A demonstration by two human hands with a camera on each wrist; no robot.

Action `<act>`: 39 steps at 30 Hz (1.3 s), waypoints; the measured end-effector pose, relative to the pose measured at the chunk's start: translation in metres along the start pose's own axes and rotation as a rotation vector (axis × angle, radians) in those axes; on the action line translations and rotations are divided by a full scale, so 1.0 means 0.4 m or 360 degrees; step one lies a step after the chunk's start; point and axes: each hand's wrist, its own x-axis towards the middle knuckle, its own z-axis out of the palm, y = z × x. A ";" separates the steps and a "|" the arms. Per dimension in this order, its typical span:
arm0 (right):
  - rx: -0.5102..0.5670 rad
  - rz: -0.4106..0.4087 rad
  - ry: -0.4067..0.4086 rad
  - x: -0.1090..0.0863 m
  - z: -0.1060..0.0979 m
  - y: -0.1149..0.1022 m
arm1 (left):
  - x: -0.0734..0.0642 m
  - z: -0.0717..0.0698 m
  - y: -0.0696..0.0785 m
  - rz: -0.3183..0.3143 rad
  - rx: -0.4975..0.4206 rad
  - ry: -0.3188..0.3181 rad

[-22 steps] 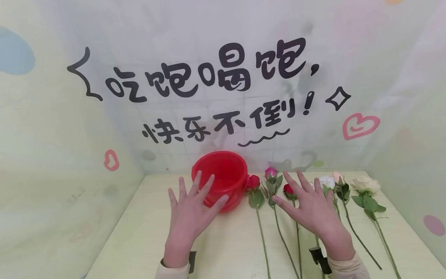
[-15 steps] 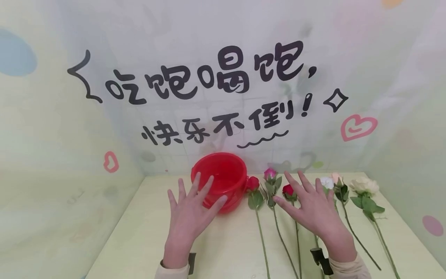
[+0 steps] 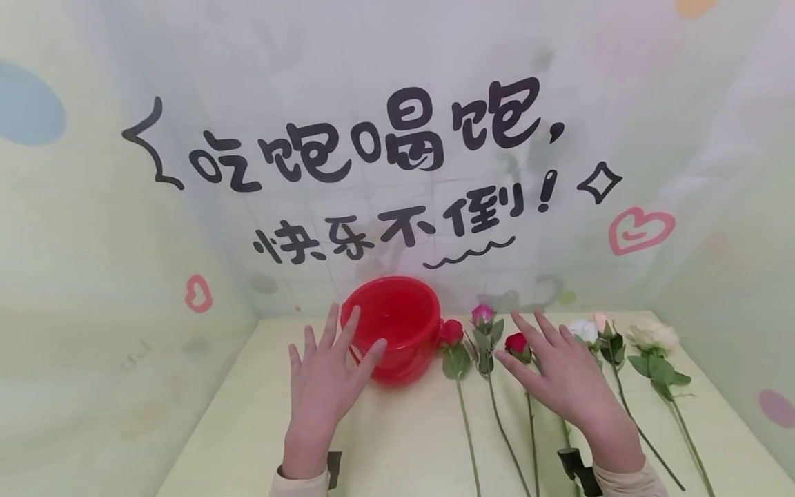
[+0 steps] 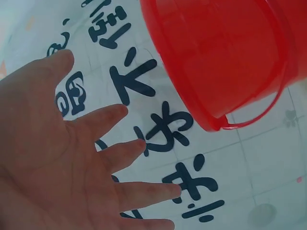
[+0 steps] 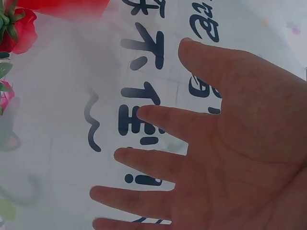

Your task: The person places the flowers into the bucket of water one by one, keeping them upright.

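Observation:
My left hand [image 3: 323,386] is held up with its fingers straight and spread, overlapping the left side of a red plastic bucket [image 3: 406,359] in the head view. Its palm faces the left wrist camera, and the bucket's thin red handle [image 4: 261,117] hangs at the rim. My right hand [image 3: 565,379], fingers also spread and holding nothing, is over the row of flowers. Nearest to it are a red rose [image 3: 517,343], a magenta rose [image 3: 482,316] and a white flower [image 3: 584,330], partly hidden behind the fingers.
Another red rose [image 3: 451,333] lies right beside the bucket. Towards the right are a peach rose [image 3: 602,322] and a large cream flower [image 3: 652,336], stems pointing to the front of the pale wooden table [image 3: 397,442]. Behind hangs a printed cloth [image 3: 298,76] with black lettering.
My left hand has shifted slightly left, uncovering more of the bucket. My right hand has turned a little, its fingers drawn closer. The bucket and flowers lie as before.

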 end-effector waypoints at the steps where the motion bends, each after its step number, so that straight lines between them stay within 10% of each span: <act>1: 0.0012 -0.0011 0.0006 0.000 -0.001 0.004 | 0.002 0.001 -0.004 -0.0007 -0.0014 0.0008; 23: 0.0395 -0.0182 -0.0061 0.073 0.108 0.037 | 0.079 0.130 -0.080 -0.0123 -0.0269 0.0012; 39: 0.0718 0.0129 -0.0415 0.109 0.249 0.057 | 0.091 0.185 -0.060 -0.0132 -0.0625 0.0032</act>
